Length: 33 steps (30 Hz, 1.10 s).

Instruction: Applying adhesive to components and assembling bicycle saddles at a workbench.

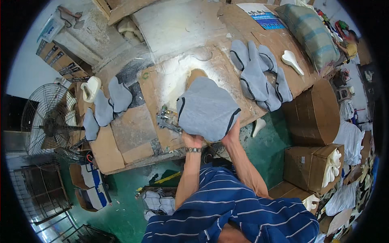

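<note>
Both hands up at the bench now. Left hand (192, 140), watch strap on the wrist, grips the near-left edge of a grey fabric shoe upper (207, 108); right hand (231, 135) pinches the near-right edge, thumb on the black trim. So both clenched on the same piece, fingers mostly hidden under the cloth.

The upper sits over a tan last (196, 75), whose tip pokes out at the far end. Long axis runs from the hands away toward the far side of the bench, leaning a bit left; toe end points away from the person, wide open end toward the hands. Black binding shows down both sides.

It's all on a cardboard sheet (154, 87) dusted white w/ powder, mid-bench. Just left of the upper, touching or nearly: a metal spray gun (167, 120) lying on the cardboard.

Right of that, well apart: a pile of grey uppers (259, 77), approx 5 or 6, overlapping. Beside them a white last (292, 61), on its own. Left side of the bench: 3 more grey uppers (106, 106) in a row, another white last (90, 88) at the far end of them.

Off the bench: wire-guard fan (48, 121) far left, cardboard boxes (312, 166) at right w/ white pieces sticking out, green floor (125, 190) below.
</note>
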### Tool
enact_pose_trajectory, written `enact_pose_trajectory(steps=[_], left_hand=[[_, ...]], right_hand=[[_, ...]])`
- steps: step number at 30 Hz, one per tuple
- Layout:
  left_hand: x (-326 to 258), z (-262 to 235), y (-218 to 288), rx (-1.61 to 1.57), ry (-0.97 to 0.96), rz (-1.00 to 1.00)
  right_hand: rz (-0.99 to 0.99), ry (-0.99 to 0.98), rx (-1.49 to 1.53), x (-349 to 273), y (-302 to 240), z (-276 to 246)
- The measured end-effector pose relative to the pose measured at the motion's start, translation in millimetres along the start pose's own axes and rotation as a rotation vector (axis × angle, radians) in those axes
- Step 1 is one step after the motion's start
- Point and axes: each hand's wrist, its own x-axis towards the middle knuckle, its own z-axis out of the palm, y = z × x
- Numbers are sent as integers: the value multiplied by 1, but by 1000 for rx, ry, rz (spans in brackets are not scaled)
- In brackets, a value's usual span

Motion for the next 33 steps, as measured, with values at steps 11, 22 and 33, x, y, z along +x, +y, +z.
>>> enact_pose_trajectory(steps=[11, 22, 33], left_hand=[[-11, 21, -21, -153, -45, -55], [-10, 40, -14, -309, -366, -66], [6, 76, 3, -339, -160, -59]], right_hand=[[-491, 126, -1119, -23, -2, 34], [-308, 19, -1303, 39, -42, 38], [174, 106, -448, 20, -18, 43]])
